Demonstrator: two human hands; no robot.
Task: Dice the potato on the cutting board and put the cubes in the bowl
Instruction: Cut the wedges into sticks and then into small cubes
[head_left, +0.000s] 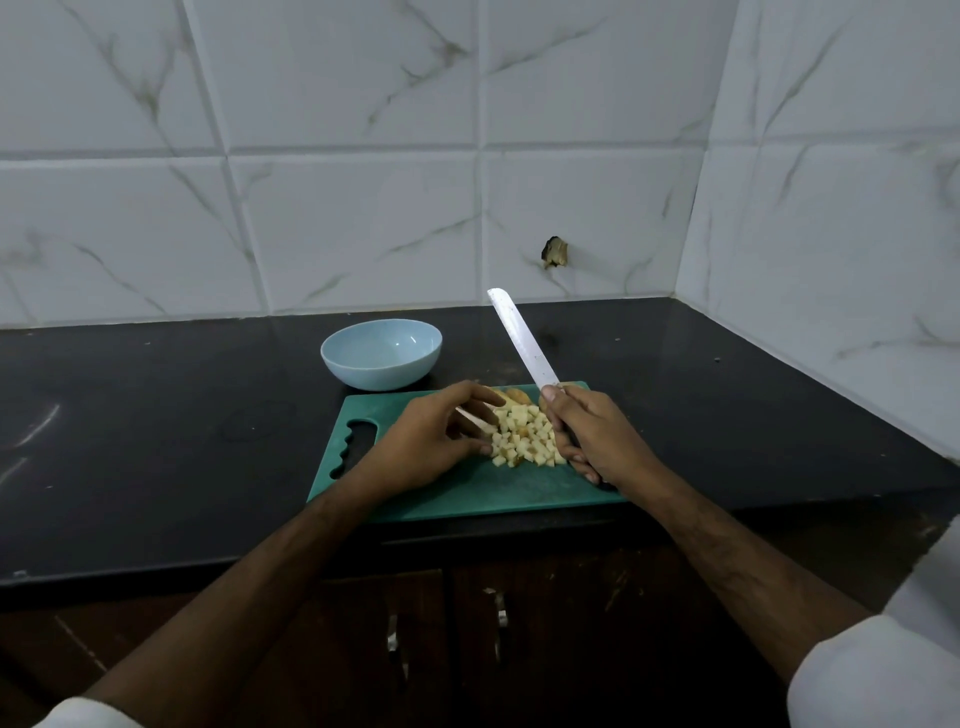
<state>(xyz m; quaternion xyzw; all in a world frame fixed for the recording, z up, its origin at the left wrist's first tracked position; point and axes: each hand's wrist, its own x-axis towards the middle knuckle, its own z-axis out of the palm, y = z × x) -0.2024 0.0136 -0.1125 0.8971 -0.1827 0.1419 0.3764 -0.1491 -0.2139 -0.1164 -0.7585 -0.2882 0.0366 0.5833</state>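
Note:
A pile of pale potato cubes (524, 435) lies in the middle of the green cutting board (467, 496). An uncut potato end with skin (517, 396) sits at the board's far edge. My left hand (434, 441) rests on the board left of the pile, its straight fingers touching the cubes. My right hand (589, 439) grips the dark handle of a knife (522, 338), whose white blade points up and away from the board. A light blue bowl (382, 354) stands empty just behind the board's far left corner.
The board lies near the front edge of a black countertop (156, 441). White marble tiles form the back wall and the right side wall (831, 234). Dark cabinet doors with metal handles (501, 618) are below the counter.

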